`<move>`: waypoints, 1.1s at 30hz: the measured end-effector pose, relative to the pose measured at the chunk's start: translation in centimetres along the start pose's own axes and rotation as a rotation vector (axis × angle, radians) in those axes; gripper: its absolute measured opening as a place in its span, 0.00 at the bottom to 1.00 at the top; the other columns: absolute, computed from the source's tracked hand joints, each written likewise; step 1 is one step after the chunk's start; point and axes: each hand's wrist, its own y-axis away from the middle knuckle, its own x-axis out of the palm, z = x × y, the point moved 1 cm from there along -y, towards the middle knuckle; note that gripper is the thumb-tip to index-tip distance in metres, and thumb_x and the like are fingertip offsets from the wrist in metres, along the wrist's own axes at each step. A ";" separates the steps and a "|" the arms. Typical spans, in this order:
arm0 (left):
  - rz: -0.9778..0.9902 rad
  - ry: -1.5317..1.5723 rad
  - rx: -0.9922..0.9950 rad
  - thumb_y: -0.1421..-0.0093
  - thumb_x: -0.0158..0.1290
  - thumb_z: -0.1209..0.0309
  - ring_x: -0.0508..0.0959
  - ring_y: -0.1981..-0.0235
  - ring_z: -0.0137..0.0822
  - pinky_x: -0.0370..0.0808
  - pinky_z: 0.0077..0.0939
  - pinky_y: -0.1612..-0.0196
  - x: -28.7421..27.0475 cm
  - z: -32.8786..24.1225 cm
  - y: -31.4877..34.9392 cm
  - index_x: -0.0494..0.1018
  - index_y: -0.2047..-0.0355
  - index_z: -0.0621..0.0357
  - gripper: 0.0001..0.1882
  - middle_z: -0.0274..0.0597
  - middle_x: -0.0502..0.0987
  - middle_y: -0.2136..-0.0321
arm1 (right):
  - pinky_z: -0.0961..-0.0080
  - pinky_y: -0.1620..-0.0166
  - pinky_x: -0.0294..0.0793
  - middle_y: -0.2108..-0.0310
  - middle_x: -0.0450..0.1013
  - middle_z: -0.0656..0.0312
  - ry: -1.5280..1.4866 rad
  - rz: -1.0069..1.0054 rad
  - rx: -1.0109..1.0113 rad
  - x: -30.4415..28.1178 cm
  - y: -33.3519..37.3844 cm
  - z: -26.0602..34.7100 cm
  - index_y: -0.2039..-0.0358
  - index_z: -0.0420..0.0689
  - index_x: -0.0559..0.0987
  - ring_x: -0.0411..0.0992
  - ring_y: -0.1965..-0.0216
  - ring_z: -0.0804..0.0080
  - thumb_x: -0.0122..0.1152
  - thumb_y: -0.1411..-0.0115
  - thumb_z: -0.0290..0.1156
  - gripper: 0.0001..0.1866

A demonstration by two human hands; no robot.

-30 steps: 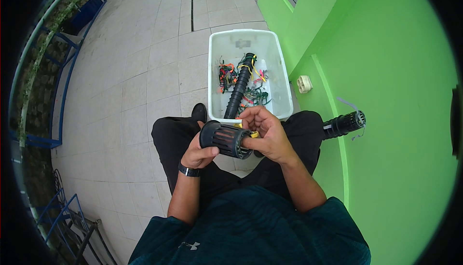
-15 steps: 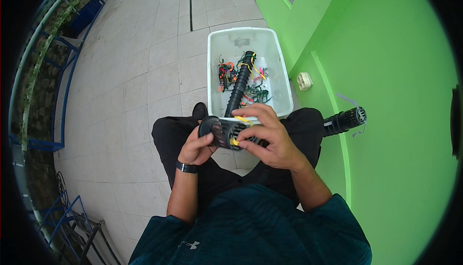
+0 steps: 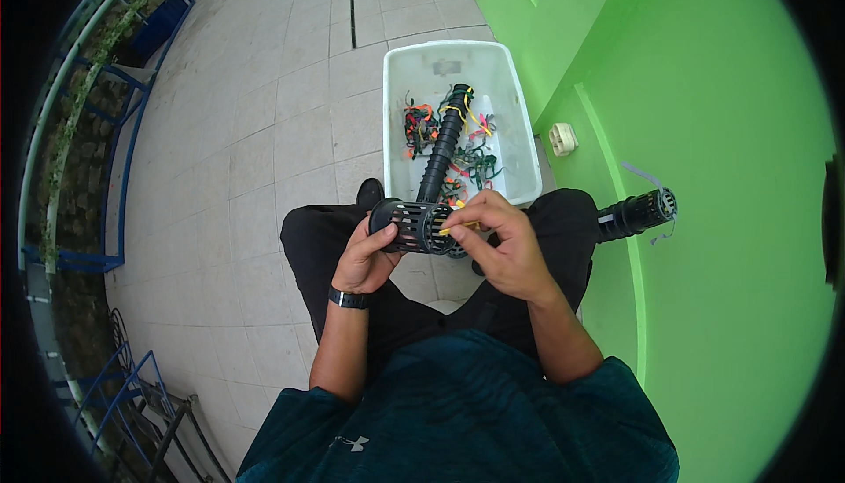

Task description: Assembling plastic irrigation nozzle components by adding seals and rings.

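Note:
A black slotted net pot (image 3: 407, 226) lies on its side above my lap, its wide rim to the left. My left hand (image 3: 366, 252) is closed round its rim end, thumb on the near side. At the slotted base, my right hand (image 3: 499, 241) pinches a thin yellow strip (image 3: 446, 230) between thumb and fingers. The strip's far end is hidden by the pot and fingers. Just beyond the hands, a stack of nested black net pots (image 3: 443, 144) leans inside a white plastic tub (image 3: 393, 131), with a yellow strip tied near its top.
Tangled green, orange and pink strips (image 3: 475, 164) lie in the tub. Another black pot stack (image 3: 635, 216) with a grey strip sits by my right knee, near the green wall (image 3: 731, 289). A cream-coloured block (image 3: 563, 139) stands beside the tub. Blue railing (image 3: 123, 175) runs along the left.
The pot has shifted slightly up and right, and its blur is gone. My right fingers have moved a little right and up, still pinching the yellow strip.

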 end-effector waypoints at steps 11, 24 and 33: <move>0.026 -0.074 0.033 0.39 0.58 0.72 0.77 0.53 0.34 0.72 0.33 0.46 -0.3 -0.2 0.1 0.68 0.49 0.63 0.20 0.41 0.77 0.55 | 0.60 0.40 0.59 0.45 0.69 0.56 0.559 -0.006 -0.093 1.7 0.3 1.0 0.67 0.41 0.81 0.60 0.41 0.53 0.61 0.43 0.25 0.04; -0.020 -0.075 0.038 0.39 0.58 0.72 0.76 0.54 0.33 0.72 0.32 0.46 -0.7 0.1 0.4 0.69 0.50 0.62 0.18 0.39 0.77 0.57 | 0.61 0.40 0.59 0.44 0.68 0.55 0.225 0.026 0.056 3.1 0.7 -1.0 0.65 0.40 0.76 0.63 0.43 0.54 0.54 0.37 0.26 0.04; -0.016 -0.059 0.077 0.38 0.57 0.72 0.78 0.53 0.34 0.73 0.33 0.47 -1.5 0.2 0.5 0.69 0.49 0.63 0.19 0.43 0.77 0.55 | 0.64 0.40 0.59 0.43 0.64 0.51 -0.004 0.009 0.128 4.8 1.0 -2.6 0.62 0.38 0.74 0.62 0.43 0.58 0.49 0.34 0.25 0.06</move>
